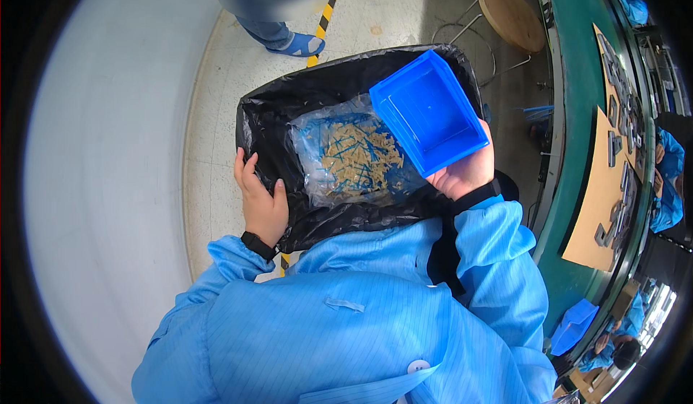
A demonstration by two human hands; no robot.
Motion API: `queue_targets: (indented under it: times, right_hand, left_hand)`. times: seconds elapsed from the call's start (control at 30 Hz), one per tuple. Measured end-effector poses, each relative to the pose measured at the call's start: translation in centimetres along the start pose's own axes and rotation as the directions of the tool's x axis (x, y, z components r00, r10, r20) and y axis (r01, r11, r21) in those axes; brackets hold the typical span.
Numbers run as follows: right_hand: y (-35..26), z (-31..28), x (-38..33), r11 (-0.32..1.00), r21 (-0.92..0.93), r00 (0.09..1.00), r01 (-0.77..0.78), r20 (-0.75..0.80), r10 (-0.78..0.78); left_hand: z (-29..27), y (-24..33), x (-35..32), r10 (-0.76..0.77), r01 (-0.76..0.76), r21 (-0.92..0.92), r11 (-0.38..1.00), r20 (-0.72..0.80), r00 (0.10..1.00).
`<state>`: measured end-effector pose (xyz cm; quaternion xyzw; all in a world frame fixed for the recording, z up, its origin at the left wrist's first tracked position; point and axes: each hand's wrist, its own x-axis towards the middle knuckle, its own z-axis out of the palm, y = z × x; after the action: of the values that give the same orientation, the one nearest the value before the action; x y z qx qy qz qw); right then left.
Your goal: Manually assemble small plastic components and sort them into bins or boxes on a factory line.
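In front of me is a bin lined with a black plastic bag. Inside lies a clear plastic bag with many small tan pieces and thin blue strips in it. My right hand grips a blue plastic box by its near right end, tilted above the right part of the liner. The box's open side faces me, and nothing shows inside it. At the liner's left edge my left hand rests against the black plastic, fingers stretched and thumb apart.
Another person's leg and blue slipper are beyond the bin, beside yellow-black floor tape. A round wooden stool stands far right. Along the right runs a green workbench with grey parts on cardboard and a blue bin. Co-workers sit behind it.
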<state>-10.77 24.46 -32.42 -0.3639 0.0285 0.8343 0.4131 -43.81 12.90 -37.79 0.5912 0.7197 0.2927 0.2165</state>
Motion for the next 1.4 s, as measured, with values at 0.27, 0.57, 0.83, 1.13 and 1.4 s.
queue_targets:
  times: [0.27,0.57,0.83,1.13,1.4]
  right_hand:
    - [-0.5,0.2,-2.6,0.995,0.101,0.986,0.002,0.163,-0.018]
    - [1.1,3.7,-13.4,0.919,0.285,0.899,0.272,0.266,-0.348]
    - [4.1,1.8,-28.9,0.53,-0.263,0.565,0.806,0.076,-0.822]
    - [-4.5,-5.2,-43.5,0.562,-0.449,0.498,0.694,-0.264,-0.826]
    - [-15.1,-16.7,-55.9,0.636,-0.61,0.131,0.474,-0.665,-0.735]
  left_hand:
    - [-5.6,5.4,2.2,0.338,-0.335,0.059,0.94,-0.042,0.94]
    - [-8.4,21.2,4.5,0.751,-0.701,-0.366,0.612,-0.011,0.661]
    - [-2.9,32.3,-0.4,0.702,-0.045,-0.937,0.348,0.228,0.674]
    - [2.9,30.7,-7.1,0.725,-0.054,-0.818,0.573,0.475,0.498]
    - [4.1,15.5,-5.5,0.544,-0.695,-0.055,0.717,0.667,0.509]
